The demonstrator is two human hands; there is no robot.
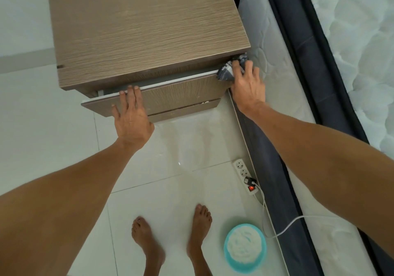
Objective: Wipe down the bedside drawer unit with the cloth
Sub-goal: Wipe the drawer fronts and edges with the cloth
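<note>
The brown wood-grain bedside drawer unit (pixel 145 28) stands against the bed, seen from above. Its top drawer (pixel 177 92) is pulled out a little at the left end. My left hand (pixel 131 113) lies flat on the drawer front, fingertips hooked over its upper edge. At the unit's front right corner my right hand (pixel 247 84) presses a bunched grey-and-white checked cloth (pixel 229 70) against the drawer's right end, in the narrow gap beside the mattress.
A white quilted mattress (pixel 277 67) on a dark bed base (pixel 266 148) runs along the right. On the tiled floor lie a white power strip (pixel 244 174) with a cable, and a turquoise basin (pixel 245 248) of foamy water by my bare feet.
</note>
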